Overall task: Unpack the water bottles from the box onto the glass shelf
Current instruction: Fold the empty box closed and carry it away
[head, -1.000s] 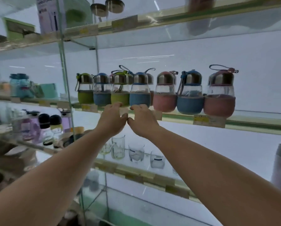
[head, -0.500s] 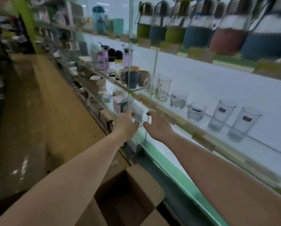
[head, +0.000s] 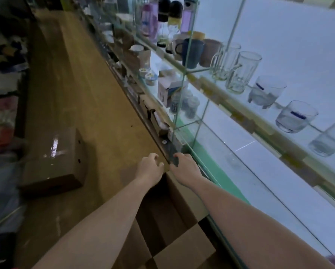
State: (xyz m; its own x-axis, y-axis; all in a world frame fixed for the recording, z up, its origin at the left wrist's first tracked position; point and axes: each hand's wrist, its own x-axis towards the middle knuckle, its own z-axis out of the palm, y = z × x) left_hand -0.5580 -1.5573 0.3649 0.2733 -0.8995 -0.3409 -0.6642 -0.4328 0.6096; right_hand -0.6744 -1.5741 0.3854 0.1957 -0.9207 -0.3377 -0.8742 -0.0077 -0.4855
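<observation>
Head view, looking down a shop aisle. Both bare arms reach forward and down over an open cardboard box (head: pixel 174 216) on the floor (head: pixel 75 94), close against the base of the glass shelf unit. Left hand (head: pixel 150 167) and right hand (head: pixel 185 167) hover side by side above the box's far edge, near each other but apart. Fingers of both are loosely curled; each grip is apart and holds nothing. The box interior is dark; no water bottles can be made out inside it. The glass shelf (head: pixel 240 115) runs along the right, carrying two glass mugs (head: pixel 234 68) and short tumblers (head: pixel 296 116) in a row. Behind a glass divider stand a dark blue mug (head: pixel 191 53) and several tall bottles (head: pixel 158 16), blurred. A second, closed box (head: pixel 54 162) lies on the floor to the left, well apart from the hands.
</observation>
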